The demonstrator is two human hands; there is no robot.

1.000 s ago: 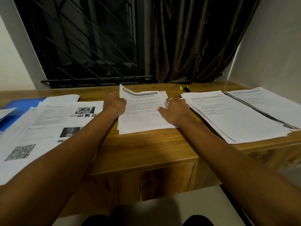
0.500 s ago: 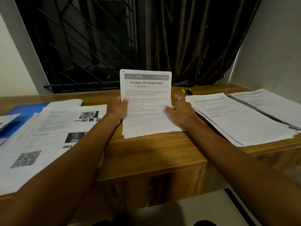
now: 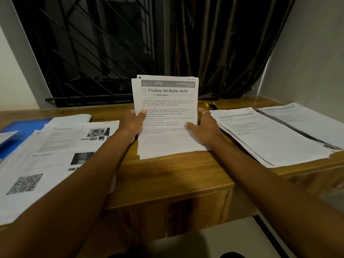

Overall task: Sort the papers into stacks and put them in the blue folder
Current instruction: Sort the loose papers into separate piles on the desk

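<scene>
A small stack of white papers (image 3: 165, 101), headed "Finalize Oil Bottle Refill", stands tilted up in the middle of the wooden desk (image 3: 167, 175), its bottom edge resting on the wood. My left hand (image 3: 131, 123) grips its left edge with the thumb on the front. My right hand (image 3: 202, 127) holds its right edge, thumb on the page. The blue folder (image 3: 20, 127) lies at the far left, mostly covered by papers. Printed sheets with photos and a QR code (image 3: 55, 155) spread across the left. Two more paper stacks (image 3: 270, 138) lie on the right.
A yellow and black marker (image 3: 209, 105) lies behind my right hand near the curtain. A barred window and a dark curtain (image 3: 214, 53) rise behind the desk. A wall closes in on the right. The right stacks overhang the desk's front edge.
The middle stack lay flat a second ago; both hands have raised its top edge so it now stands tilted up facing me. It has risen a little more since half a second ago.
</scene>
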